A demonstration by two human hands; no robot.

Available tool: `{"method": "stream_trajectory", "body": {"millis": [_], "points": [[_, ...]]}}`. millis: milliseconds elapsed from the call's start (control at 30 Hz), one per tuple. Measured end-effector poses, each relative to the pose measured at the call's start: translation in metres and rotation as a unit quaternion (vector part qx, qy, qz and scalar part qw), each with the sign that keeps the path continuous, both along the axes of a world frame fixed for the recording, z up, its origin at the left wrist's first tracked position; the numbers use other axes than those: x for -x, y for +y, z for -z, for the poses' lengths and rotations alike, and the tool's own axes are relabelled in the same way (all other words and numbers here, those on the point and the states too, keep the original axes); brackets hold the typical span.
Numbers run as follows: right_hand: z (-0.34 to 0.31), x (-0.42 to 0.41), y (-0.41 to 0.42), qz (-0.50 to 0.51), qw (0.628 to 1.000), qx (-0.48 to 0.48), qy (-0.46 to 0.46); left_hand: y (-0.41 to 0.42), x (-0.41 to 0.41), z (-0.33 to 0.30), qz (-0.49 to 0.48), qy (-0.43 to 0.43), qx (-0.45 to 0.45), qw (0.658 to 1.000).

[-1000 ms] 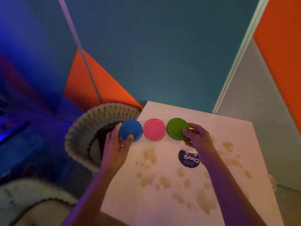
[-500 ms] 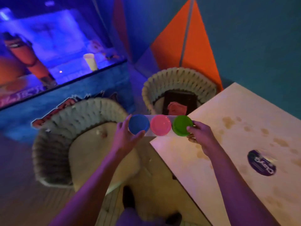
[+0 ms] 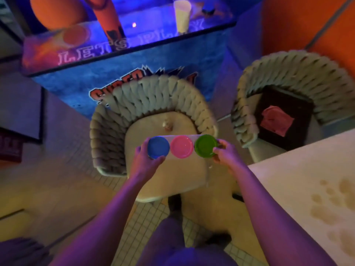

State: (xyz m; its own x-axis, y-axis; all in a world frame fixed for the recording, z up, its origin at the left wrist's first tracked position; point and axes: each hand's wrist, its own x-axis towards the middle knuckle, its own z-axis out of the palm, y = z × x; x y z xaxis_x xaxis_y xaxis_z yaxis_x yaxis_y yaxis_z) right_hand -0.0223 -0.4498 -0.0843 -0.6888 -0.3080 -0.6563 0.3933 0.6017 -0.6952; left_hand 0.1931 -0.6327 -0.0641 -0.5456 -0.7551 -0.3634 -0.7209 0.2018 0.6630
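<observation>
The three-tub pack (image 3: 181, 157) is held in the air between both hands, level and lids up, above the seat (image 3: 172, 177) of the woven-backed chair (image 3: 153, 96) and well apart from the tabletop (image 3: 299, 179) on the right. The left hand (image 3: 145, 160) takes the end with the blue lid (image 3: 158, 147). Its grip is closed on that tub, with the thumb curled along the near edge and the fingers round the outer side. The right hand (image 3: 227, 156) takes the opposite end, its grip closed in a pinch at the rim of the green lid (image 3: 205, 145). The pink lid (image 3: 182, 146) sits between them, touched by neither hand. The tubs look like small rigid plastic pots joined side by side in a clear sleeve, so the pack is probably light, though dense if the pots are full. Each pot should be stiff, but the sleeve seems to be thin film, so the row could hinge or sag if carried by one end alone. The glossy lids look slippery, and a pinch on a rim might lift a lid rather than the pot. The surer hold is likely on the pot walls at both ends, or with one hand spanning the middle pot. A second chair (image 3: 288, 70) with a dark board (image 3: 288, 104) on its seat stands further right.
</observation>
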Motion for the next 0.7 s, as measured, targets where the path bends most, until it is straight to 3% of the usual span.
{"method": "stream_trajectory", "body": {"millis": [300,467,700], "points": [[0.096,0.004,-0.102,-0.096,0.992,-0.081,0.019,-0.087,-0.001,0.08,-0.06,-0.073,-0.026,0.995],[0.132,0.003,-0.15,-0.09,0.987,-0.082,-0.1,-0.121,-0.002,0.132,-0.072,-0.11,-0.04,0.99],[0.176,0.0,-0.193,-0.063,0.98,-0.069,-0.177,-0.155,-0.003,0.192,-0.086,-0.127,-0.043,0.987]]}}
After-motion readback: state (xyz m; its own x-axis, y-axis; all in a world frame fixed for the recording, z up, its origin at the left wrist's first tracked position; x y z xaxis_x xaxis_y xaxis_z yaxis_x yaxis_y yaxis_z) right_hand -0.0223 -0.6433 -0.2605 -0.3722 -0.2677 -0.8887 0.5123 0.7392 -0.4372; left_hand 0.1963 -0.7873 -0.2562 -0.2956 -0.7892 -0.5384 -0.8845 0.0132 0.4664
